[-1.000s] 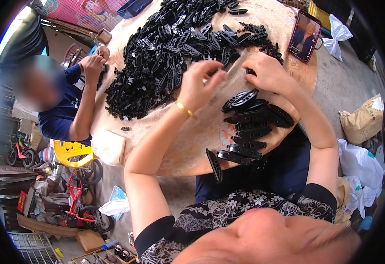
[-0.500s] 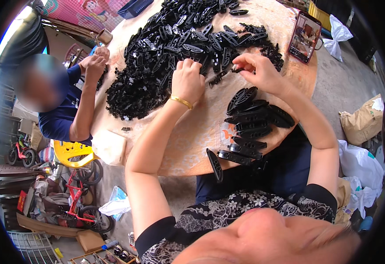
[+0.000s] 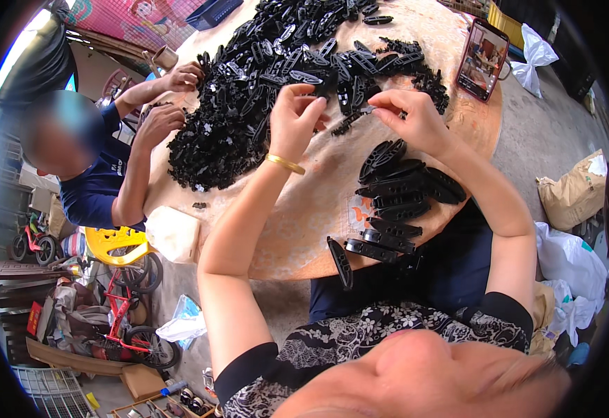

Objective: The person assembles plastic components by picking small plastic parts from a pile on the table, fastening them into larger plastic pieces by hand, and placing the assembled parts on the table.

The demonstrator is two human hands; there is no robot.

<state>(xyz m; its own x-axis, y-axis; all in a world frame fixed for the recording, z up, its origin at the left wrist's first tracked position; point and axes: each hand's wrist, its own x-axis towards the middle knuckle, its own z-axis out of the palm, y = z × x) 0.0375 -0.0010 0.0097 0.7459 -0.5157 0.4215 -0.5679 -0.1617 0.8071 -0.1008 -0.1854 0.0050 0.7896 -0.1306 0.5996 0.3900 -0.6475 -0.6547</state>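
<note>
Work looked only partly done: some black ovals [image 3: 402,209], seemingly finished, lay grouped at the near edge of the desk [image 3: 290,240], while a far larger heap [image 3: 235,132] lay loose beyond, apparently left to do. The right hand [image 3: 412,120] pinched a small piece [image 3: 366,109] beside the heap; the left hand [image 3: 294,125] had curled fingers, their grasp impossible to tell.

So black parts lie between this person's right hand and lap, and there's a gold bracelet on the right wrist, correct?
Not quite: the head view shows the gold bracelet on the left wrist. The black parts lie as you say.
</note>
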